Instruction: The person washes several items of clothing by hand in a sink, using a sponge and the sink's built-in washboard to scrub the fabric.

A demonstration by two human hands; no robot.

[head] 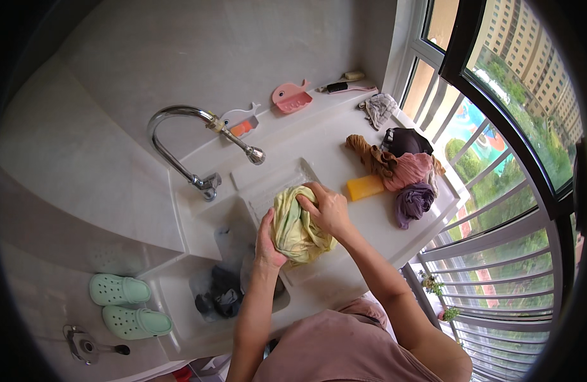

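Observation:
A bunched yellow-green cloth [298, 229] is held between my two hands above the ribbed washboard [261, 196] of a white laundry sink. My left hand [267, 243] cups its left side, palm inward. From the upper right, my right hand [324, 207] grips it with the thumb and fingers pressed into the folds. Left of the cloth, the basin [198, 229] holds cloudy water with dark clothes [222, 291] soaking in it. My left forearm hides part of the basin. A yellow bar of laundry soap [365, 187] lies on the counter right of my right hand.
A curved chrome faucet [179, 112] arches over the sink. Several crumpled garments [408, 172] lie at the right, and a grey cloth [379, 110] behind them. A pink whale soap dish [292, 98] and a brush [346, 87] stand along the back ledge. Mint clogs [126, 305] rest at the left.

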